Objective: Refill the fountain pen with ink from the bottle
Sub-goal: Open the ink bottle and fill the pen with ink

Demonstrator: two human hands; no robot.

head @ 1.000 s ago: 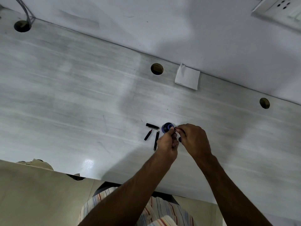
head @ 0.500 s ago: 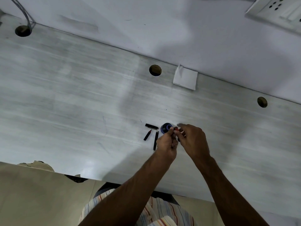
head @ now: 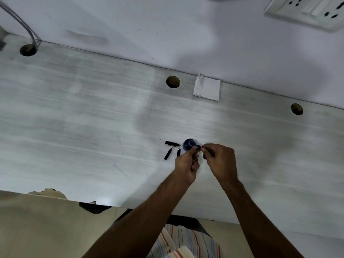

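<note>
An open ink bottle (head: pixel 189 144) with a blue neck stands on the pale desk (head: pixel 93 127). Just right of its mouth, my left hand (head: pixel 187 166) and my right hand (head: pixel 220 158) pinch a small dark pen part (head: pixel 198 146) between their fingertips. What looks like the blue bottle cap (head: pixel 204 156) shows between the hands. Left of the bottle lie the black pen cap (head: pixel 172 143), a black nib section with a red tip (head: pixel 167 154), and another black pen piece (head: pixel 178 152), partly hidden by my left hand.
A folded white tissue (head: pixel 207 88) lies by the wall at the back. Three round cable holes (head: pixel 173 81) pierce the desk's rear edge, one with cables (head: pixel 28 50). A socket panel (head: pixel 307 10) hangs on the wall. The desk's near edge is chipped (head: pixel 93 207).
Both hands have stayed by the bottle's mouth, the fingertips shifting slightly on the small part. The pieces on the desk have not moved.
</note>
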